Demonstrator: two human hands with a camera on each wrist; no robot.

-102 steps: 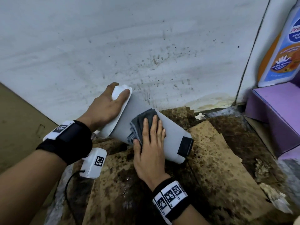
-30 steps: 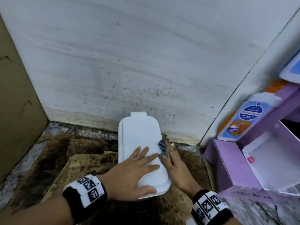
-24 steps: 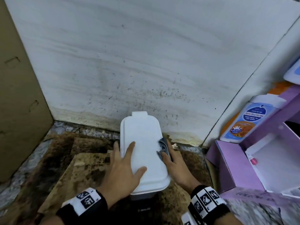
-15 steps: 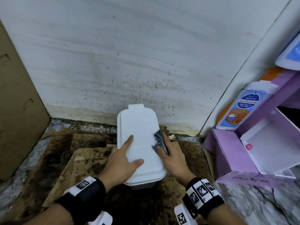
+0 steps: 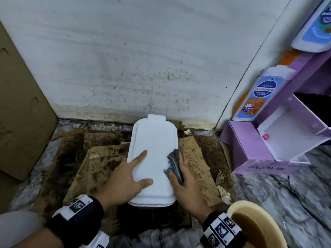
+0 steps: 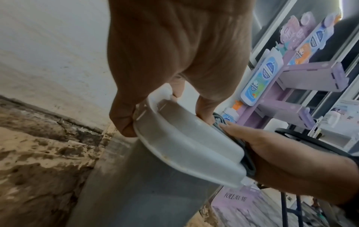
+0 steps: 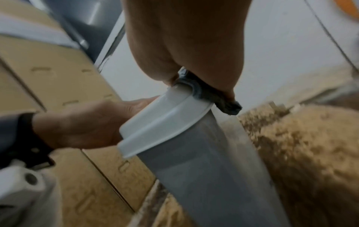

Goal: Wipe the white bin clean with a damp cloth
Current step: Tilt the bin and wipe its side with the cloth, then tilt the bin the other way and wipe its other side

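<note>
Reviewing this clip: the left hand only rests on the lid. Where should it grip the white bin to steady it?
Probably the lid's overhanging left rim of the white bin, from the left: the lip juts past the narrower grey body, and the right hand presses the grey cloth on the opposite edge. The left hand already straddles that rim.

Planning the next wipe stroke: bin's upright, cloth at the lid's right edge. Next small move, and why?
Probably draw the grey cloth along the lid's right rim toward the back. The right hand pinches it there, the left hand steadies the white bin, and the lid's far end looks unreached.
</note>
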